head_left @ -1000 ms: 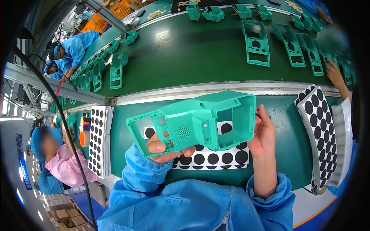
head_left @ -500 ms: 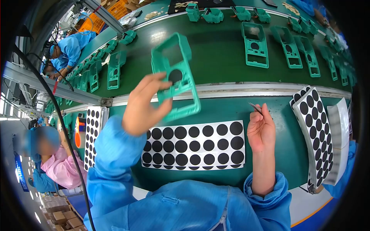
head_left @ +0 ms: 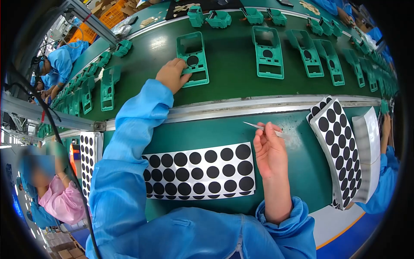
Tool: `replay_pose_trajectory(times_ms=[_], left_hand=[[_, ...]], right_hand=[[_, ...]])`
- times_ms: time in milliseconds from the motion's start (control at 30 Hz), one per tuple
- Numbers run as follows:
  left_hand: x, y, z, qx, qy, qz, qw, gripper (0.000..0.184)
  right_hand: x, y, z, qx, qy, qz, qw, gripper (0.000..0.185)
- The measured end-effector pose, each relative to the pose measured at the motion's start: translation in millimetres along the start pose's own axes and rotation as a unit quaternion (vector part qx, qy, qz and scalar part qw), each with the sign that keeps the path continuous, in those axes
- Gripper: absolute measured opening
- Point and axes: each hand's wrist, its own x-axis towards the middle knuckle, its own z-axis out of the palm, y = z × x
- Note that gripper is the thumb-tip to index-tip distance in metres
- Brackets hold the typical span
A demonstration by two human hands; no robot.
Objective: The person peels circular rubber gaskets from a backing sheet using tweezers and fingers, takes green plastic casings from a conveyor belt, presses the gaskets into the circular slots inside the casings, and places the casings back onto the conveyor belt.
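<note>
- Green plastic housing: lies on the green belt beyond the rail, open side up, larger opening at the far end, smaller opening toward the person.
- Black disc sits at mid-length of the housing, between the two openings.
- Left hand: at the lower left edge of the housing, touching it. Fingers bent, thumb slightly apart from the rest; cannot tell whether they pinch the edge.
- Blue left sleeve: crosses the metal rail and covers the left end of the disc sheet.
- Disc sheet: white, rows of black discs, flat on the near green bench; more sheet edge shows beneath.
- Right hand: over the bench, just right of the disc sheet, palm up. Fingers closed on thin tweezers, points toward the left.
- Right sheet stack: same disc pattern, standing tilted; pale curved sheet beside it.
- Left sheet stack: upright, near the pink sleeve of a co-worker.
- Similar housings on the belt, left and right of the touched one; smaller green parts along its far edge.
</note>
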Motion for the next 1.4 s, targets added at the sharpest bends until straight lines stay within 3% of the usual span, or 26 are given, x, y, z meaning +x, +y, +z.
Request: replay_pose_trajectory(times_ms=[167, 300, 400, 600, 933, 1167, 1400], left_hand=[[-18.7, 19.7, -16.7, 0.016, 0.018, -0.004, 1.0, 0.041], [-48.3, 56.1, -49.8, -0.023, 0.009, 0.003, 1.0, 0.04], [-84.1, 88.9, -75.8, -0.052, -0.083, 0.082, 0.992, 0.041], [-153.9, 151.1, -94.7, -0.154, -0.195, 0.105, 0.963, 0.046], [-160.3, 205.7, -52.8, -0.193, -0.099, 0.078, 0.973, 0.048], [-152.5, 214.8, -26.1, -0.16, -0.025, 0.049, 0.986, 0.043], [-147.5, 213.0, -25.9, -0.143, -0.022, 0.045, 0.989, 0.038]], right_hand=[[-2.2, 6.2, 0.6, -0.089, 0.037, -0.033, 0.995, 0.015], [-6.2, 2.2, 8.5, -0.182, 0.001, -0.06, 0.982, 0.019], [-8.0, 4.0, 10.8, -0.236, -0.016, -0.053, 0.97, 0.02], [-15.3, 2.4, 11.5, -0.299, -0.072, -0.051, 0.95, 0.021], [-22.2, -31.0, -35.2, -0.423, -0.155, -0.076, 0.89, 0.018], [-19.8, -30.4, -43.5, -0.398, -0.163, -0.073, 0.9, 0.017], [-18.2, -33.6, -43.6, -0.42, -0.199, -0.068, 0.883, 0.017]])
